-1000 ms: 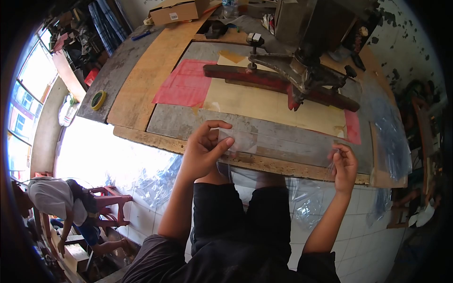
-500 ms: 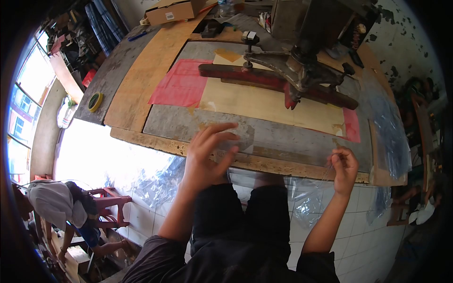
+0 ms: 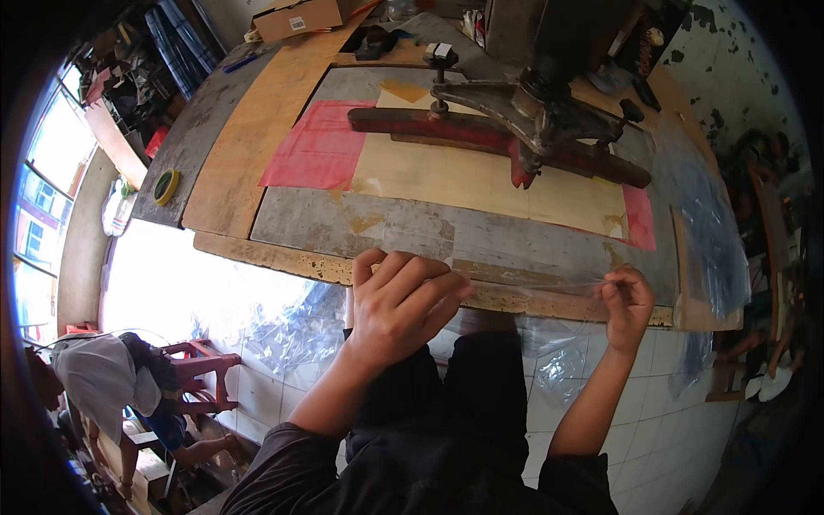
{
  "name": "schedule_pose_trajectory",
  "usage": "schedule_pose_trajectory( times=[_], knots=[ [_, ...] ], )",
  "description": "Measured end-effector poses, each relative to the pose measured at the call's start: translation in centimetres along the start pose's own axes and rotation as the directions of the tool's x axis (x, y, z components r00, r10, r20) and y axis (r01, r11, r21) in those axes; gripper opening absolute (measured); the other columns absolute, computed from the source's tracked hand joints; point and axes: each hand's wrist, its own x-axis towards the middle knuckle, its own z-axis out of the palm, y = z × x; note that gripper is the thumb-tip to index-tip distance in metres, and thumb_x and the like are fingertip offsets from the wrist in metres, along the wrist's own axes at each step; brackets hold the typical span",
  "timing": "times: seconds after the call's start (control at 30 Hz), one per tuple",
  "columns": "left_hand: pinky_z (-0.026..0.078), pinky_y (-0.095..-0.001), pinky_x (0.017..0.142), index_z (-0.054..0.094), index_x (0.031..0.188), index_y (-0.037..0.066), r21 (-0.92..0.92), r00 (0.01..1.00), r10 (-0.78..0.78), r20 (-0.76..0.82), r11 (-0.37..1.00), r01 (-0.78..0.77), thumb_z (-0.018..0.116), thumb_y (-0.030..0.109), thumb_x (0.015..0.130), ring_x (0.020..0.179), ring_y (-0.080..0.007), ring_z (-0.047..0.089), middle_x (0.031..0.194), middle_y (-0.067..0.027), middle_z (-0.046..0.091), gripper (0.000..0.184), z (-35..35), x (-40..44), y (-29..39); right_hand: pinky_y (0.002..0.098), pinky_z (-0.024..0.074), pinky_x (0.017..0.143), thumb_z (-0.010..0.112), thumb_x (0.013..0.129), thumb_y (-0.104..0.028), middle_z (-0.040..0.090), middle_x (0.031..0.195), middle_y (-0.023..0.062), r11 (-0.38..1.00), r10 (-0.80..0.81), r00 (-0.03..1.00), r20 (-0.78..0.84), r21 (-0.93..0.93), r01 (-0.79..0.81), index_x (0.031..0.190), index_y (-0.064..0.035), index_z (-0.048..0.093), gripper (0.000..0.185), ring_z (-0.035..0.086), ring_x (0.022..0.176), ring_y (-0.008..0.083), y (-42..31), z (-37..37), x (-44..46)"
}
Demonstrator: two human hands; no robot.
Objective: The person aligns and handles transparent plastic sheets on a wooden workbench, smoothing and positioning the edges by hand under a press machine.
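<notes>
A clear plastic sheet [image 3: 532,276] stretches between my two hands over the table's front edge. My left hand [image 3: 403,296] is closed, its fingertips pinching the sheet's left part. At the sheet's right end, my right hand [image 3: 627,300] pinches it between thumb and fingers. Behind them a metal press head with a long dark red bar [image 3: 481,142] stands over a cream sheet [image 3: 446,178]. Pink pieces [image 3: 316,144] lie at the cream sheet's two ends on the grey plate [image 3: 300,215].
A yellow tape roll [image 3: 166,186] lies at the table's left, with a cardboard box [image 3: 300,21] at the back. Clear plastic [image 3: 708,232] hangs over the right edge. More plastic lies on the floor. A person [image 3: 107,382] bends beside a red stool [image 3: 202,373] at lower left.
My left hand let go of the sheet's left part, opened, then moved right and down and closed on it again. My right hand has barely moved. The view has shifted slightly.
</notes>
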Motion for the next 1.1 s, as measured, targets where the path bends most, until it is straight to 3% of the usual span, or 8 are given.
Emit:
schedule_pose_trajectory(
  times=[0.47,0.57,0.77,1.1],
  knots=[
    [0.04,-0.0392,0.084,0.071,0.094,0.015,-0.062,0.984,-0.07,0.163,0.995,0.081,0.087,0.018,0.083,0.08,-0.0188,0.065,0.088,0.0033,0.07,0.02,0.0,0.6,0.0,0.0253,0.0538,0.072,0.08,0.097,-0.01,0.066,0.094,0.0043,1.0,0.013,1.0,0.009,-0.021,-0.013,0.103,-0.0001,0.071,0.014,0.068,0.079,0.0121,-0.2,-0.1,0.1],
    [0.041,-0.0374,0.081,0.072,0.093,0.016,-0.009,0.991,0.029,0.132,1.0,-0.028,0.085,0.022,0.087,0.079,-0.0159,0.062,0.087,0.0047,0.066,0.016,0.3,0.4,-0.1,0.0254,0.0539,0.072,0.08,0.097,-0.009,0.066,0.094,0.0042,1.0,0.015,1.0,0.002,-0.017,-0.015,0.103,0.0,0.071,0.014,0.068,0.079,0.0119,-0.3,0.0,0.1],
    [0.041,-0.037,0.08,0.073,0.089,0.016,-0.026,0.989,-0.025,0.146,0.999,0.029,0.086,0.018,0.085,0.077,-0.0173,0.064,0.084,0.0047,0.07,0.014,0.2,0.7,0.0,0.0251,0.0543,0.071,0.081,0.096,-0.011,0.067,0.096,0.0042,0.999,0.026,1.0,0.004,-0.025,-0.026,0.103,-0.0002,0.072,0.015,0.069,0.08,0.0118,-0.2,0.0,0.1],
    [0.041,-0.0386,0.077,0.068,0.083,0.01,-0.115,0.964,-0.095,0.247,0.985,0.126,0.078,0.017,0.092,0.075,-0.0232,0.064,0.081,-0.0015,0.069,0.015,0.0,1.1,-0.2,0.0259,0.0555,0.07,0.08,0.096,-0.011,0.069,0.097,0.0052,0.999,0.048,0.999,0.015,0.0,-0.048,0.104,0.0003,0.073,0.015,0.071,0.08,0.0128,-0.1,-0.2,0.1]
  ],
)
